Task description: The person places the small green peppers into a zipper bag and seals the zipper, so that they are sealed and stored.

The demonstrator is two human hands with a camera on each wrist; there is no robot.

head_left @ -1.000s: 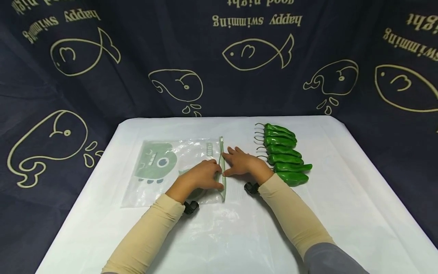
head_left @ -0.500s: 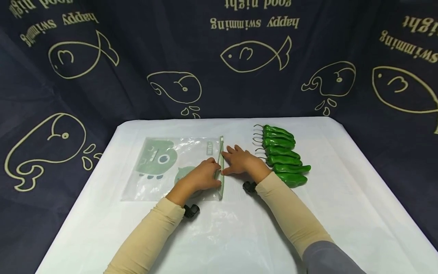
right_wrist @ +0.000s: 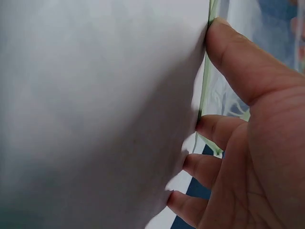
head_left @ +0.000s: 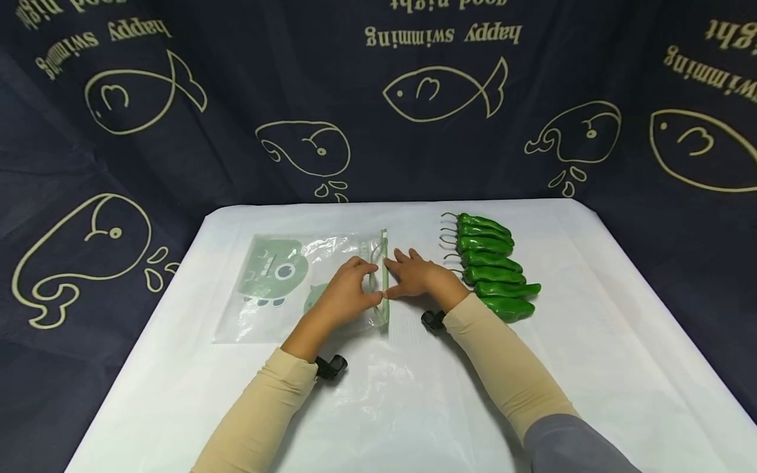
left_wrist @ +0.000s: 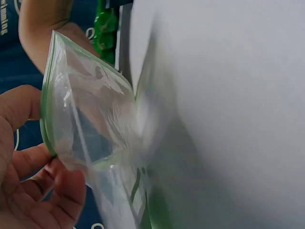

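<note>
Clear bag [head_left: 296, 282] mid-frame, left hand [head_left: 345, 295] pinching its rim [head_left: 386, 279], right hand [head_left: 421, 276] touching it, fingers spread, green peppers [head_left: 491, 261] centre right

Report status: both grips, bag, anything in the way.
Left grip holding bag by rim, right grip touching rim. Bag gaping there. No obstruction seen; green peppers lie right of bag.

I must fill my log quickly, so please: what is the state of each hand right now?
Left hand: closed, holding the plastic bag by its mouth edge.
Right hand: open and spread, touching the plastic bag at its mouth.
</note>
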